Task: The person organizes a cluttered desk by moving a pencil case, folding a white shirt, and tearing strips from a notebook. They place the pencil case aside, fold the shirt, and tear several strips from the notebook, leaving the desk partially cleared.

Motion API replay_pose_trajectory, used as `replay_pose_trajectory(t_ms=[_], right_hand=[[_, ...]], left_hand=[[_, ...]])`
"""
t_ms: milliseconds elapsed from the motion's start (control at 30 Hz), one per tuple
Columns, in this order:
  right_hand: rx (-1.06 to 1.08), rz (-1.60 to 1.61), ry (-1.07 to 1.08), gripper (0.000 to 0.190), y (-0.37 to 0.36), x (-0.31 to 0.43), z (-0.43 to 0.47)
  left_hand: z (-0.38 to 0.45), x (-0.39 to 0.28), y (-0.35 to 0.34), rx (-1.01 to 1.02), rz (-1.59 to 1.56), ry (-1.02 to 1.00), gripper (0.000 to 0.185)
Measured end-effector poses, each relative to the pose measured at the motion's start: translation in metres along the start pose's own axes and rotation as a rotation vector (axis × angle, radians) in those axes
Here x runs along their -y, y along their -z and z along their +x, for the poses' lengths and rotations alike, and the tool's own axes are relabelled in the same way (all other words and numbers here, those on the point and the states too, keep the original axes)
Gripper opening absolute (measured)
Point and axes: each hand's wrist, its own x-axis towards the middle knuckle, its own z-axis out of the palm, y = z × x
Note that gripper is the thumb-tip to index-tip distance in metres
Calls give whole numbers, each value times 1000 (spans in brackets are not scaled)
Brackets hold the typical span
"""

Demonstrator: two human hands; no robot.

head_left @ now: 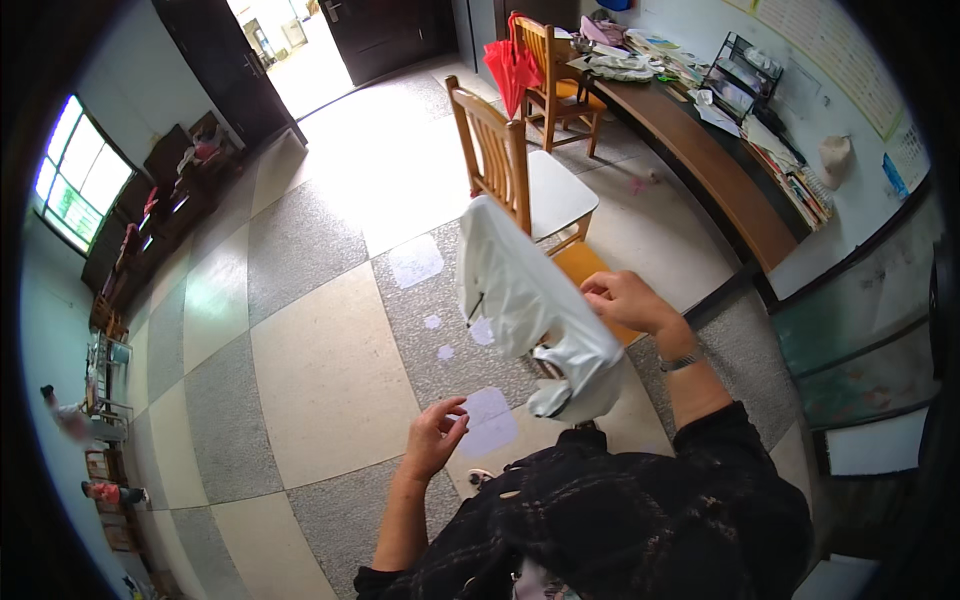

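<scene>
A white cloth garment or cover (517, 277) with a dark cord hangs over the back of a wooden chair in front of me; its exact kind cannot be told. My right hand (619, 298), with a metal watch on the wrist, is at the cloth's right edge, fingers bent; whether they pinch it is hard to tell. My left hand (436, 439) is raised to the left of the cloth's lower end, fingers apart and holding nothing. The orange seat (581, 262) of the chair shows beyond the cloth.
A wooden chair with a white seat (556, 191) stands just beyond. Farther back, a red umbrella (511, 71) hangs on another chair. A long desk (697, 165) with papers and a black rack runs along the right wall. Two people (75, 424) are at the far left.
</scene>
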Motion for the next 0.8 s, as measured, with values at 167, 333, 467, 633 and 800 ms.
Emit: replay_pose_trajectory(t_ms=[167, 333, 467, 633, 800], right_hand=[[-228, -421, 77, 30, -35, 81, -16], [-304, -243, 212, 29, -105, 143, 21], [-314, -83, 300, 21, -155, 171, 99], [-485, 82, 229, 19, -172, 165, 216], [-449, 259, 89, 20, -157, 158, 305]], left_hand=[[-12, 58, 41, 88, -163, 52, 26], [56, 39, 90, 163, -21, -98, 22], [148, 9, 142, 254, 136, -249, 21], [296, -3, 217, 288, 356, -207, 23], [404, 93, 283, 449, 498, 10, 25]])
